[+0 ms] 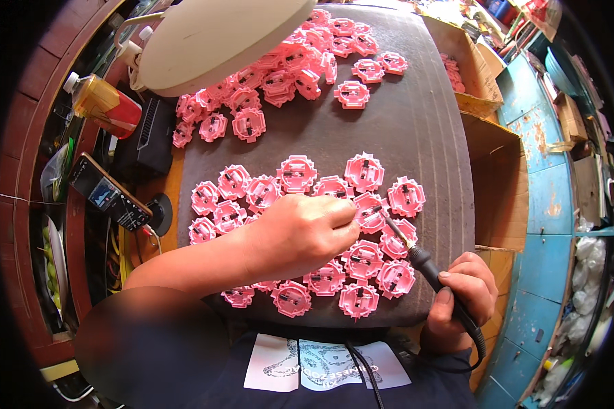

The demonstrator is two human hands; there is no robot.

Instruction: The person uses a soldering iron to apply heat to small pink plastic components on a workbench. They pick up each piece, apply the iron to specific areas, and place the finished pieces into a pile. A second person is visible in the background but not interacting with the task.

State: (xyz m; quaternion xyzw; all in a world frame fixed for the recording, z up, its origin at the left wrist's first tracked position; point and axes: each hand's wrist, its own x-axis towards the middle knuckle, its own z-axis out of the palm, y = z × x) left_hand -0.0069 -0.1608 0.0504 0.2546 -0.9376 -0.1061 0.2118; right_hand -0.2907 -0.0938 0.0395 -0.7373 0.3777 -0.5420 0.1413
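My right hand (465, 294) is closed round the black handle of a soldering iron (427, 266) at the right. The iron's metal tip points up and left to a round pink plastic part (368, 210) with small black and clear pieces inside. Close beside that part, my left hand (315, 225) has its fingers drawn together; whatever they pinch is hidden. More such pink parts (297, 174) lie spread flat around and under the left hand, and my forearm covers some of them.
A heap of pink parts (280, 75) is at the far side of the dark mat (389, 129), partly under a white lamp head (205, 48). Cardboard boxes (494, 191) stand on the right. A phone (109, 194) on a stand and a bottle (106, 105) are at the left.
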